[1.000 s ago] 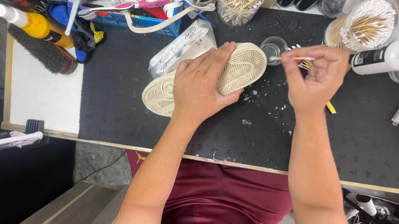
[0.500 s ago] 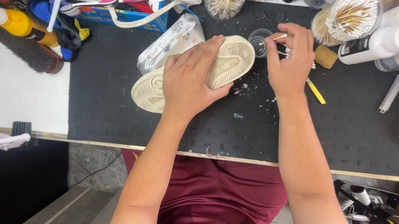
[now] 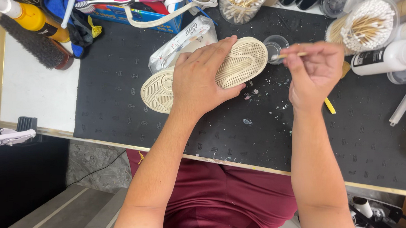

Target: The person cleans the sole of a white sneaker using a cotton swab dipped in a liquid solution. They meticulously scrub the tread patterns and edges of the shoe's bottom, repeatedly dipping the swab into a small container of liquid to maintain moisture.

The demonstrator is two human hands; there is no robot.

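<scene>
**Two hands working over an upturned shoe**

Head view: the left hand point(image 3: 203, 78) is pressing flat, fingers spread, on a cream rubber-soled shoe point(image 3: 241, 61) lying sole-up on the black work mat point(image 3: 122, 111), pinning it rather than gripping it. The right hand point(image 3: 316, 70) is pinching a thin wooden cotton swab point(image 3: 289, 54) between thumb and fingers, its tip pointing toward the small clear plastic cup point(image 3: 275, 43) just beyond the shoe's toe end. Half a second ago that hand was sitting closer to the cup with the swab angled down at it; now it is drawing back to the right with the swab lying more level, which I judge as the swab coming away from a dip. The shoe and the left hand are staying put.

Pale flecks of debris point(image 3: 262, 91) are lying on the mat between the two hands. Beyond the right hand a clear jar of cotton swabs point(image 3: 366, 23) and a white bottle point(image 3: 385, 55) are crowding the edge; a crumpled white wipe packet point(image 3: 183, 37) is lying beyond the left hand, touching the shoe. Far to the left, a dark bristle brush point(image 3: 34, 43) and a yellow bottle point(image 3: 33, 17) are lying well apart from the work.
</scene>
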